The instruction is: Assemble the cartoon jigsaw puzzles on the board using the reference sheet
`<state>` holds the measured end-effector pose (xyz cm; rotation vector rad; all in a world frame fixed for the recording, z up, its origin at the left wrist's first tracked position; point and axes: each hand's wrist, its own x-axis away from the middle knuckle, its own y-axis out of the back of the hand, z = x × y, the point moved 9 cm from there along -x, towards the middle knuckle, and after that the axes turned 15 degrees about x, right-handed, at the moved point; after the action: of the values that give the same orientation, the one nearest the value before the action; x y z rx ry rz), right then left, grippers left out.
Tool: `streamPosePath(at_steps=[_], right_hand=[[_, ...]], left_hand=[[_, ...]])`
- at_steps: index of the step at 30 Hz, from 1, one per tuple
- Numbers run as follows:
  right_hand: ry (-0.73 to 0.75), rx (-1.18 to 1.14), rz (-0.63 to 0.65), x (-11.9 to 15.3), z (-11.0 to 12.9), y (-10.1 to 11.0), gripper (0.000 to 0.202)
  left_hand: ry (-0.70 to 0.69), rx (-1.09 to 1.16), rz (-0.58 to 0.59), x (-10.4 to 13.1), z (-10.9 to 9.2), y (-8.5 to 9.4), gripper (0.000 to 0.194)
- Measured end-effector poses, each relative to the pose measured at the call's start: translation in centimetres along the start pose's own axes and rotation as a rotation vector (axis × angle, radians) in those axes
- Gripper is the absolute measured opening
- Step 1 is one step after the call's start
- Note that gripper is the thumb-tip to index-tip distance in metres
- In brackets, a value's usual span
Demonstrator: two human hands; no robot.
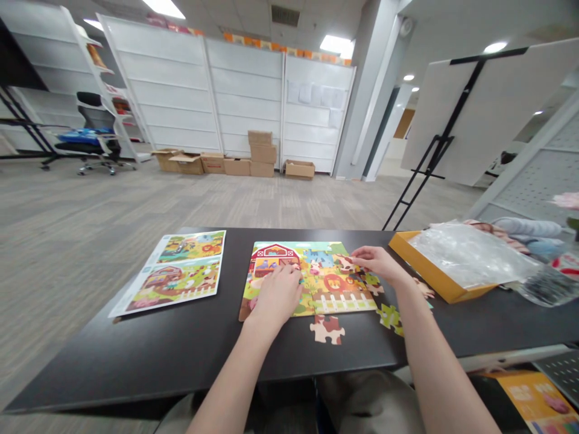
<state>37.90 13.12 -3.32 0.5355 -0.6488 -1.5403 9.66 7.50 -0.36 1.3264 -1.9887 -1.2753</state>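
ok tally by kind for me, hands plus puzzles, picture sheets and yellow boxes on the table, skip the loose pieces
Left hand and right hand: 2
Puzzle: 1
Picture sheet: 1
Yellow box: 1
Total: 5

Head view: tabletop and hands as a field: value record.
Surface: black table
Left hand: over the jigsaw puzzle, left of centre
Right hand: at the puzzle's far right corner; grip unclear
Loose: brown-and-cream piece in front, green pieces at right
Left side: printed sheet, two pictures
Right side: yellow box, clear plastic over it
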Motion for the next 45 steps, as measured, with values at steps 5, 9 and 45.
streamPosePath(at_steps=[5, 9, 45], right_hand=[[0.043, 0.108, 0.050, 0.0, 0.2, -0.7, 0.040], [0.089, 0.186, 0.045, 0.1, 0.3, -0.3, 0.036], [0.155, 0.474, 0.041, 2.7, 1.6, 0.1, 0.037]], left_hand=[[-0.005, -0.029, -0.003, -0.3, 0.2, 0.0, 0.020], [-0.004, -0.045, 0.007, -0.4, 0.3, -0.1, 0.022], [-0.013, -0.043, 0.041, -0.7, 0.3, -0.3, 0.024]])
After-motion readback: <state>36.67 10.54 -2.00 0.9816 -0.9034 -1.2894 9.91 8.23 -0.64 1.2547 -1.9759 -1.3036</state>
